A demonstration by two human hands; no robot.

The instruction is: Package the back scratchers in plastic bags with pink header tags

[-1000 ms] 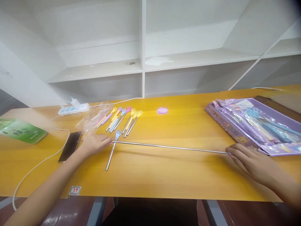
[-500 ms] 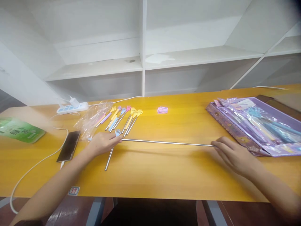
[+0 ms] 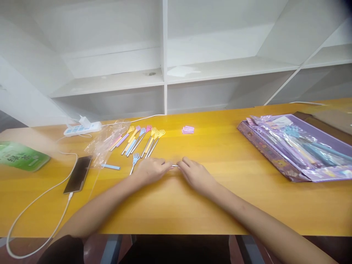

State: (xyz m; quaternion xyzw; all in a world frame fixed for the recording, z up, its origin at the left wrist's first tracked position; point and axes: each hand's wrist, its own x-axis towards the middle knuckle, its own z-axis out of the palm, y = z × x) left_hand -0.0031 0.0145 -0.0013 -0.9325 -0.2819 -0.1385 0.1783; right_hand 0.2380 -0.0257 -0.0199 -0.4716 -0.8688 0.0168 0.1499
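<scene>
Above the middle of the table, my left hand (image 3: 154, 170) and my right hand (image 3: 195, 176) are close together, fingers closed on a thin metal telescopic rod (image 3: 175, 166). Only a short bit of the rod shows between the fingertips. Left of my left hand lies a blue hand-shaped back scratcher head (image 3: 136, 158) on a metal stem, partly behind that hand. A blue handle sleeve (image 3: 111, 167) rests further left. Behind it, several back scratchers (image 3: 143, 139) with yellow, blue, purple and pink claws lie in a slanted row.
A crumpled clear plastic bag (image 3: 103, 148), a phone (image 3: 78, 175) on a white cable, a power strip (image 3: 82, 128) and a green bottle (image 3: 23, 156) occupy the left. Small pink cards (image 3: 188, 129) lie at the back. A purple box (image 3: 277, 161) holds packaged scratchers at right.
My hands have come together from far apart, and the long metal rod between them has collapsed to a short visible bit. The blue sleeve and more of the blue claw have come into view.
</scene>
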